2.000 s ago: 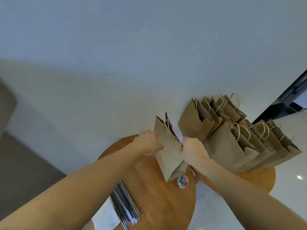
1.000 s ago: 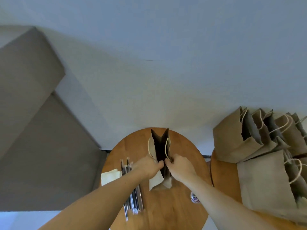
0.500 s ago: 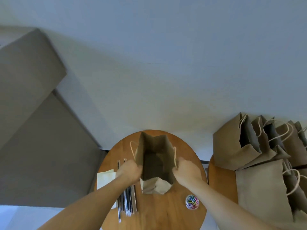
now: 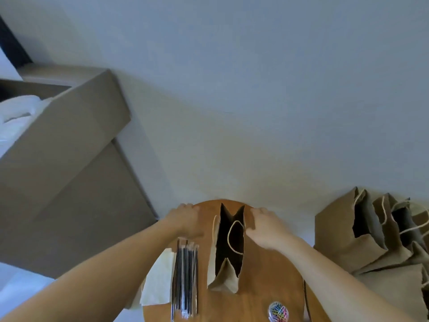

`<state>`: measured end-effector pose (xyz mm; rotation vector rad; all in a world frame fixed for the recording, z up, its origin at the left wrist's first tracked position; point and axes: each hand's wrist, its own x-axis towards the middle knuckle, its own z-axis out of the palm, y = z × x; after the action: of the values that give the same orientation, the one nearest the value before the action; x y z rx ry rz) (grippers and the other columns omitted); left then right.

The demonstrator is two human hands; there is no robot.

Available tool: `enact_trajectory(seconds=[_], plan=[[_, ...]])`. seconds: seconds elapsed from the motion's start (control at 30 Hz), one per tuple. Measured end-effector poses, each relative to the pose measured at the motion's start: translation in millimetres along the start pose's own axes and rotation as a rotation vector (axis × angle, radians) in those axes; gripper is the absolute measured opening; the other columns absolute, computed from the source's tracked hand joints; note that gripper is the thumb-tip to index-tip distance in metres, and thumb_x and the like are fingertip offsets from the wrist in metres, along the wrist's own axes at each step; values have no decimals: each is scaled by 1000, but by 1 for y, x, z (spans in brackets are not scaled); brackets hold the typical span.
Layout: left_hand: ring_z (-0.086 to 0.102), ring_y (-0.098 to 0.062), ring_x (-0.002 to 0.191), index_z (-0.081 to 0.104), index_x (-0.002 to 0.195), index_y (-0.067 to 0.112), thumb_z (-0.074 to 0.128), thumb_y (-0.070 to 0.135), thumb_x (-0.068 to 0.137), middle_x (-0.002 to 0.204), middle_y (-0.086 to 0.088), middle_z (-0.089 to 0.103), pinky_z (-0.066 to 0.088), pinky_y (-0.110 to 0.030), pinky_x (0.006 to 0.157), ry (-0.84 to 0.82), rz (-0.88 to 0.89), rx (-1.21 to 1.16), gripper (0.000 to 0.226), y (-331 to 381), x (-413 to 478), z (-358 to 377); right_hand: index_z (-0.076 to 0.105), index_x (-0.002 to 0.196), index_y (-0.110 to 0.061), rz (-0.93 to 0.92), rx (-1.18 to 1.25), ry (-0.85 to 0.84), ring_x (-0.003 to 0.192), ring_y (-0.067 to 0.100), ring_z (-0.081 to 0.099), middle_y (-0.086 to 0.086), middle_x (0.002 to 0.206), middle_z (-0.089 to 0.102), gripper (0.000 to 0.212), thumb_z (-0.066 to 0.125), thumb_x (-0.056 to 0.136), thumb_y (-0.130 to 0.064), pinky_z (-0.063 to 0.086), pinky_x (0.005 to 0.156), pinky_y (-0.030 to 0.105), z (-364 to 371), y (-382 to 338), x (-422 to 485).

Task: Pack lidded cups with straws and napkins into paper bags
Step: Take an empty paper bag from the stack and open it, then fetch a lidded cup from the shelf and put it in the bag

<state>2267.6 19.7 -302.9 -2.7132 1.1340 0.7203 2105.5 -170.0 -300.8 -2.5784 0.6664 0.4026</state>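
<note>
An open paper bag [image 4: 228, 247] stands upright on the middle of a round wooden table [image 4: 267, 282], its mouth gaping and one cord handle drooping into the dark inside. The left hand [image 4: 185, 219] hovers left of the bag, clear of it, fingers loose and holding nothing, though it is blurred. The right hand [image 4: 264, 226] sits just right of the bag, fingers relaxed and spread, thumb close against the bag's right wall; whether it touches cannot be told. Left of the bag lies a row of wrapped straws [image 4: 185, 277], and beyond them a stack of pale napkins [image 4: 157, 280]. Near the bag's front right is a small tub of coloured paper clips [image 4: 278, 311]. Well to the bag's right stand more paper bags [image 4: 371, 235]
</note>
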Motion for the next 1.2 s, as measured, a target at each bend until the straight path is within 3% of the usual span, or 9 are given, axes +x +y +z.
enact_trajectory(seconds=[0.13,0.4,0.6,0.8,0.93,1.2], plan=[[31,-29,139,31,148,15,54,46,88,151,-9,35,32,-47,110,241,-54,88,71,-9,-13,-59,31,152,-17,-180,-31,133,142,26,30,4,156,32,60,48,96,-32,32,113,39,-42,-49,23],[35,-28,136,38,144,16,56,46,86,146,-7,42,34,-44,109,478,-221,70,67,-78,-86,-155,31,151,-16,-454,-111,201,141,26,30,4,156,31,63,49,96,-40,34,111,40,-107,-186,35],[36,-27,135,41,142,19,58,41,83,146,-6,43,34,-45,107,658,-326,52,65,-172,-175,-198,42,146,-15,-657,-111,294,138,26,36,6,150,40,57,54,95,-36,33,110,36,-125,-309,17],[42,-27,131,45,139,24,61,45,81,141,-2,49,39,-44,102,726,-510,-2,63,-292,-264,-194,44,144,-18,-852,-97,252,136,19,38,0,150,41,57,56,92,-39,35,106,34,-102,-434,-11],[40,-27,132,44,141,22,61,49,83,143,-3,46,39,-44,101,662,-622,-26,66,-353,-303,-175,40,145,-23,-935,-117,153,136,17,37,-2,151,39,58,55,93,-44,35,105,36,-76,-498,-25],[35,-26,136,35,147,23,61,48,80,148,-2,40,38,-43,103,627,-640,-124,77,-416,-318,-145,34,147,-31,-1017,-305,-19,138,20,34,-7,151,39,92,65,71,-74,32,106,37,-30,-564,-41]])
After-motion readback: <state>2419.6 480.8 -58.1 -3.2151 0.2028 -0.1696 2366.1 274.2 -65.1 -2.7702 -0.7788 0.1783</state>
